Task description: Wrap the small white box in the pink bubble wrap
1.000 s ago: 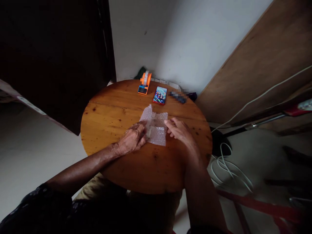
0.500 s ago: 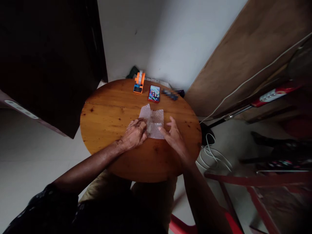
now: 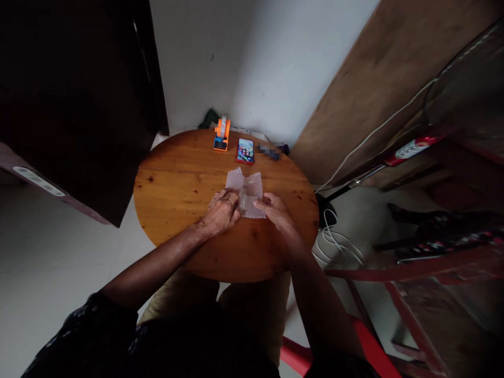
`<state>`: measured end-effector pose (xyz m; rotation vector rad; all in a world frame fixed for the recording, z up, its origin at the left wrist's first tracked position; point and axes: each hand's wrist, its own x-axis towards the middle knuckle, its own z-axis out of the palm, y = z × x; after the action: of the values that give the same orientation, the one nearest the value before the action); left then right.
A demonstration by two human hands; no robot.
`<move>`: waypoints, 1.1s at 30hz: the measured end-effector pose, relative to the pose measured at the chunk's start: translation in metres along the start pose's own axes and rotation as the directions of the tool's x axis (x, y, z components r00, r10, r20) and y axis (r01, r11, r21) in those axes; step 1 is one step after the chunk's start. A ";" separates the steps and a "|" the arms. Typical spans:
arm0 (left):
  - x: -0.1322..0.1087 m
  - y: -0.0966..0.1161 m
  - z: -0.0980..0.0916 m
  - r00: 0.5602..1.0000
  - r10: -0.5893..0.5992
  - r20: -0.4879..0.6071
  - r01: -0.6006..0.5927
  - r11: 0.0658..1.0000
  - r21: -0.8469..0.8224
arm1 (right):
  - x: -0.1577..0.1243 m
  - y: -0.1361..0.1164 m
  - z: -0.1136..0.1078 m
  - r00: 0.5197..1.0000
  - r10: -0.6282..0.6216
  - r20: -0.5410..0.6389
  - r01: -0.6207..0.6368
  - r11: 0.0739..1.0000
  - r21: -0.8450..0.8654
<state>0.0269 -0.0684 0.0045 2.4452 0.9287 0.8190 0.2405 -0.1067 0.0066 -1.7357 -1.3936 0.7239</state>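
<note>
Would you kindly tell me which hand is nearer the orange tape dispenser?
Left. The left hand is on the near side of the orange tape dispenser, roughly in line with it; the right hand is there too, but farther right.

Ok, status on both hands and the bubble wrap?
Left hand on bubble wrap, left side; right hand at its right edge. Bubble wrap on table. Phone, tape dispenser beyond, untouched.

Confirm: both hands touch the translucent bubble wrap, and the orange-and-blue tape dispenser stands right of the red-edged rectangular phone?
Wrong side: head view shows the dispenser left of the phone. Left hand and right hand touch the bubble wrap.
</note>
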 end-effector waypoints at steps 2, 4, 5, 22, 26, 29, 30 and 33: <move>0.000 0.000 0.000 1.000 0.011 -0.010 -0.011 1.000 -0.010 | -0.004 -0.002 0.000 0.997 0.069 0.036 -0.072 0.994 0.080; 0.000 -0.001 0.000 1.000 0.015 -0.025 -0.016 1.000 -0.012 | -0.008 -0.007 -0.001 0.992 0.102 0.075 -0.107 0.991 0.076; 0.000 -0.001 0.001 0.999 0.017 -0.030 -0.017 1.000 -0.013 | -0.009 -0.009 -0.002 0.991 0.104 0.082 -0.109 0.992 0.061; 0.001 -0.004 -0.004 0.992 0.111 -0.052 -0.112 0.994 -0.010 | -0.006 -0.045 0.033 0.995 0.026 -0.098 -0.023 0.999 0.030; 0.002 -0.007 -0.002 0.991 0.123 -0.056 -0.126 0.991 -0.052 | -0.003 -0.055 0.042 0.995 0.039 -0.092 -0.037 0.999 0.026; 0.002 -0.008 0.000 0.991 0.114 -0.071 -0.121 0.988 -0.098 | -0.003 -0.059 0.044 0.995 0.044 -0.086 -0.043 0.999 0.018; 0.003 -0.008 0.000 0.992 0.098 -0.078 -0.107 0.987 -0.117 | -0.003 -0.060 0.043 0.996 0.044 -0.077 -0.042 0.999 0.018; 0.003 -0.008 0.001 0.996 0.003 -0.090 -0.019 0.983 -0.183 | -0.007 -0.063 0.038 0.999 0.041 -0.018 -0.040 0.998 0.039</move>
<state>0.0253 -0.0611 0.0004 2.2725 0.8315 0.9792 0.1746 -0.0992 0.0389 -1.7405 -1.3264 0.7503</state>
